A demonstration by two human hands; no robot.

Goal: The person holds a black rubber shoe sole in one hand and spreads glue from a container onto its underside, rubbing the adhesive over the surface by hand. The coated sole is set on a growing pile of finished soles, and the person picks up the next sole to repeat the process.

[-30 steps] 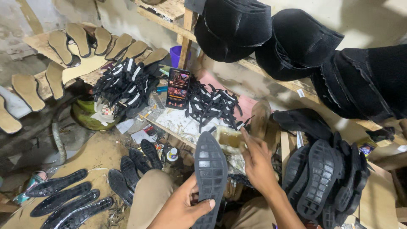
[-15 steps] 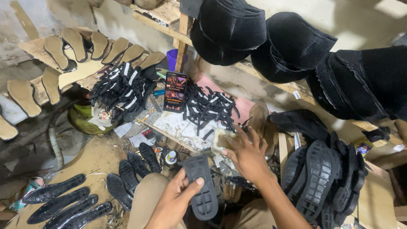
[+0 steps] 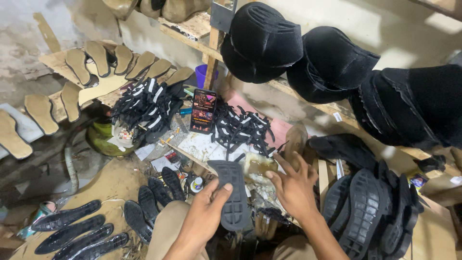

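The left hand point(image 3: 204, 219) is clamped on a dark rubber sole point(image 3: 232, 195), thumb across its tread and fingers behind, holding it upright with the tread toward the camera, above the lap. A second ago that sole stood taller and nearer the lens; it now sits lower and further forward, close to the cluttered surface point(image 3: 199, 144). The right hand point(image 3: 293, 185) holds nothing, fingers spread apart, and has moved in from the side to hover just beside the sole, over a messy yellowish glue container point(image 3: 257, 166). Beyond lie a pile of black straps point(image 3: 240, 130) and an upright phone point(image 3: 203, 110). A stack of black soles point(image 3: 370, 212) sits to the right, more soles on the floor point(image 3: 72, 231) to the left, tan insoles point(image 3: 110, 60) on a board above.
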